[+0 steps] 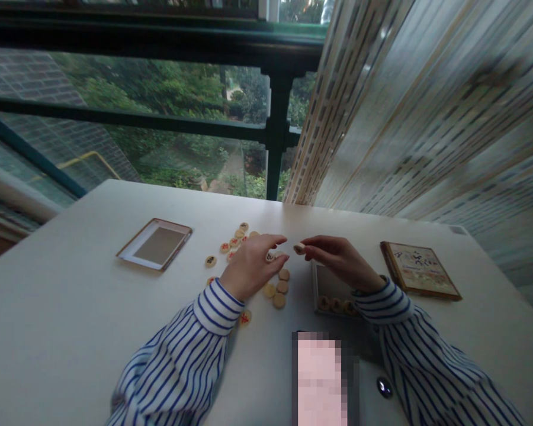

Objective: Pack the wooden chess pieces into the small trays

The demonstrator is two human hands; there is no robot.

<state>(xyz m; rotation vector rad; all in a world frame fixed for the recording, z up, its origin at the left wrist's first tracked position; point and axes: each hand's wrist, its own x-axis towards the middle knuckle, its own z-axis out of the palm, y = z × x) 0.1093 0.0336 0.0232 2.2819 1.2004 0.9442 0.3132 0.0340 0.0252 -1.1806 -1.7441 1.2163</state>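
Observation:
My right hand (333,257) pinches a round wooden xiangqi piece (299,248) between thumb and fingertips. Facing it, my left hand (253,263) has its thumb and forefinger apart, over a loose group of pieces. One piece with a dark character (270,257) shows in the gap of the left hand; whether the hand touches it I cannot tell. Pieces with red characters (224,247) and some blank-side-up pieces (282,287) lie around that hand. Beneath my right wrist stands a shallow box (315,290), partly hidden, with a row of pieces (336,305) along its near side.
An open, shallow lid or tray (155,245) lies on the left of the white table (71,296). On the right is a flat case with a printed cover (421,269). A blurred-out phone-like object (320,378) and a small dark shiny oval (384,387) are near the front.

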